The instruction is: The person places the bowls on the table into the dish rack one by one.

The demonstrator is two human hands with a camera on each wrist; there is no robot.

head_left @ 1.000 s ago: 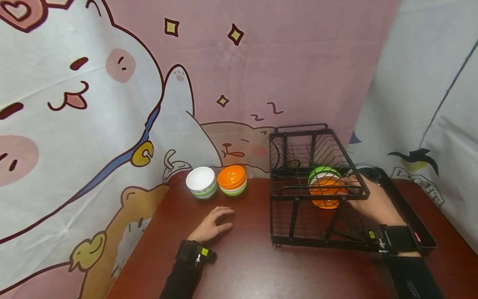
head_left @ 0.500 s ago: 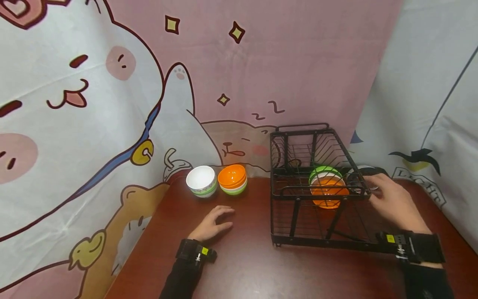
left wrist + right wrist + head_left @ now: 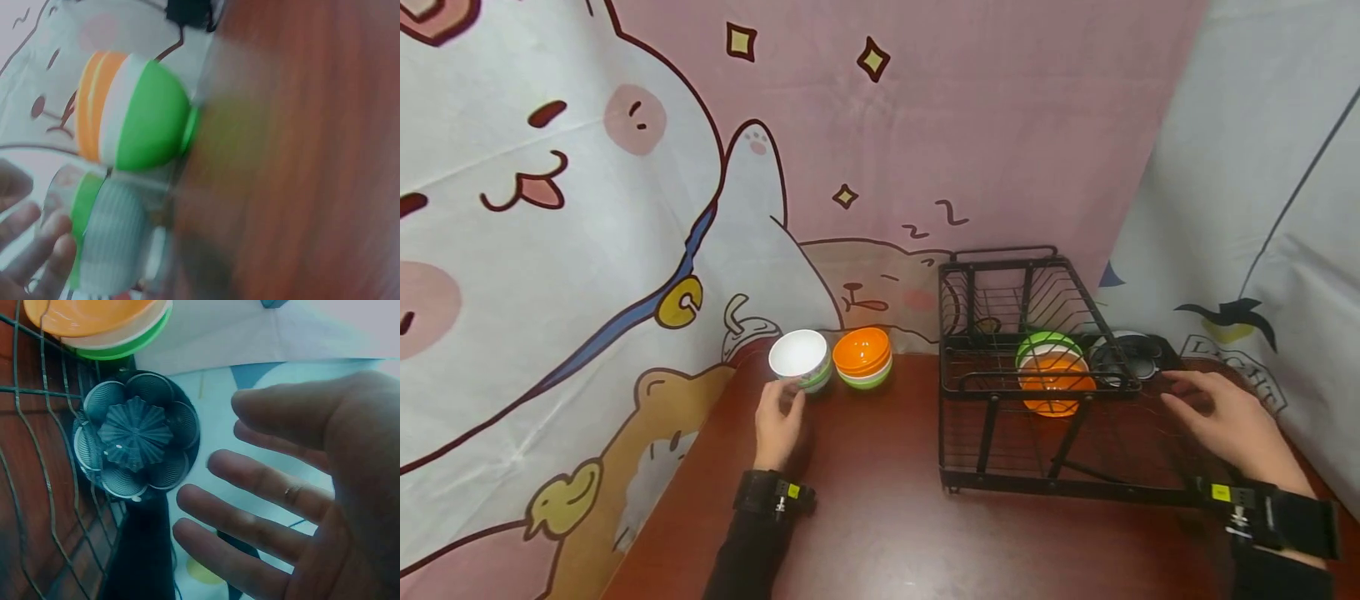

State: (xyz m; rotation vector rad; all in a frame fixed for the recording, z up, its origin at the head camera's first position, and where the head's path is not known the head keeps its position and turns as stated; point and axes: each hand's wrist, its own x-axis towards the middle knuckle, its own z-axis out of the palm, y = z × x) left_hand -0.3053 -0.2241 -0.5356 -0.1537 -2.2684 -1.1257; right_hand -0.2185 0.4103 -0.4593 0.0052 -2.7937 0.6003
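The left hand (image 3: 777,427), lying on the table half a second ago, now reaches the near side of the white bowl (image 3: 797,354) with a green band; its thumb and fingers are apart, and whether they touch it is unclear. The orange bowl (image 3: 862,350) beside it stays put. The right hand (image 3: 1232,421) has drawn back from the fluted glass bowl (image 3: 134,434) beside the black wire rack (image 3: 1037,486), fingers spread, holding nothing. Inside the rack, the tilted orange and green-and-white bowls (image 3: 1057,385) are unchanged.
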